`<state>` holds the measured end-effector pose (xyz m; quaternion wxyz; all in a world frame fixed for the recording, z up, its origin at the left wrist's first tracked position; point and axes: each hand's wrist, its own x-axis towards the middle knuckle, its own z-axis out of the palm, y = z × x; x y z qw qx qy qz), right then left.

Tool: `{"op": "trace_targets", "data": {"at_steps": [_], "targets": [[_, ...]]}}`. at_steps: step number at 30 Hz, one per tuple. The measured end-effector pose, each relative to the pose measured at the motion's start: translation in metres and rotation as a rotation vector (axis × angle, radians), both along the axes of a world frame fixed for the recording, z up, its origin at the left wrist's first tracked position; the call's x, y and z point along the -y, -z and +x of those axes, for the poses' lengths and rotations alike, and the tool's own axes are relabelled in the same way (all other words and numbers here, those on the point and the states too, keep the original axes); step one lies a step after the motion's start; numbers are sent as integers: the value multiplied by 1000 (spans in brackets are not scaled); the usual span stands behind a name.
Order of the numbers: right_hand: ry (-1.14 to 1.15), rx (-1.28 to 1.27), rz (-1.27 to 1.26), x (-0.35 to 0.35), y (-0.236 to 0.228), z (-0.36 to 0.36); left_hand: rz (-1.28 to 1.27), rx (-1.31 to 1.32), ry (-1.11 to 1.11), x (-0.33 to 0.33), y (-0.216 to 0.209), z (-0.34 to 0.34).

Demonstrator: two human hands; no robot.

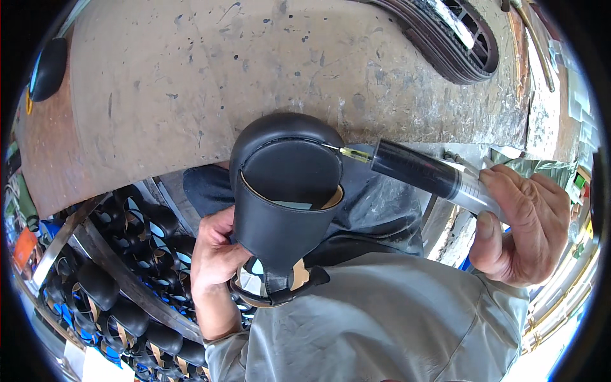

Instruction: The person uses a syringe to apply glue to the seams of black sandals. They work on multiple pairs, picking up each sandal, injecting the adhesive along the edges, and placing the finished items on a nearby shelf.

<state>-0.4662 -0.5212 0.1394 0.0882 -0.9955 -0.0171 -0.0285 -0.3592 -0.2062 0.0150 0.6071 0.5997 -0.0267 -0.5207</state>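
A black leather shoe upper (286, 229) is tilted over my lap, its rounded toe resting against the front edge of the worktable. My left hand (217, 251) is closed around its left side, with part of the fingers hidden behind it. A light lining and a cut-out heel part show at the near end. From the right, my right hand (525, 226) grips a clear syringe (417, 169) holding dark liquid, thumb and fingers at its rear end. The syringe's yellow-based needle (332, 147) meets the curved seam at the right of the toe.
The brown worktable (210, 83) has dark and white stains. Dark ridged soles (439, 48) lie at its far right, near a thin curved handle (538, 48). Many black shoes (127, 312) crowd a metal-framed rack at lower left. Another black shoe (49, 70) is at the far left.
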Motion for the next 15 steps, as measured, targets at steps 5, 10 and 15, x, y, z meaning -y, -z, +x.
{"op": "trace_targets", "data": {"at_steps": [5,10,15], "targets": [[28,8,0,-2,0,-2,-57,-84,-116,1,6,-13],[34,33,25,-2,4,-5,-95,-139,-295,9,7,-26],[36,23,42,-2,4,-7,-163,-192,-402,12,8,-32]]}}
